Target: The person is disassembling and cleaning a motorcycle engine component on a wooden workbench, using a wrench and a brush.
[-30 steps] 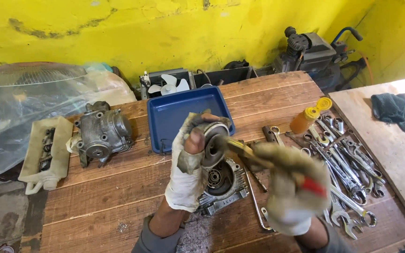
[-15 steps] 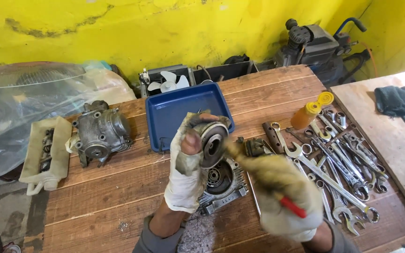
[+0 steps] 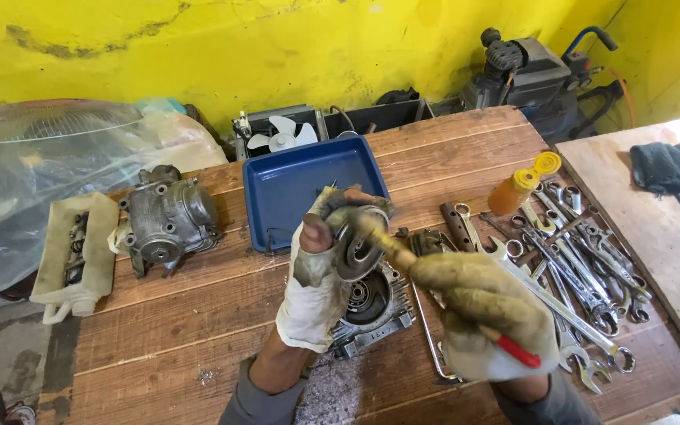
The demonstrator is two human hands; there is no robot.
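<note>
Above one wooden workbench [image 3: 198, 315], one round metal part [image 3: 356, 245] is gripped by the left hand [image 3: 316, 287], one brush [image 3: 391, 248] clenched by the right hand [image 3: 485, 311].

The worktop [image 3: 198, 315] is rough, weathered wooden planks, matt and stained. At centre frame the left hand [image 3: 312, 287], in a soiled off-white cloth glove with cut-off tips, holds a dull grey round metal part [image 3: 356, 248], greasy and matt. The right hand [image 3: 485, 311], in a grimy yellowish cloth glove, grips a tool with a glossy red plastic handle [image 3: 517, 352]. Above them lies a smooth, slightly shiny blue plastic tray [image 3: 301, 185]. Right of frame, bright polished steel spanners [image 3: 584, 267] lie beside a translucent orange plastic bottle [image 3: 513, 191]. At left sits a matt cast-metal housing [image 3: 168, 220] and crinkled clear plastic sheeting [image 3: 33, 165].
</note>
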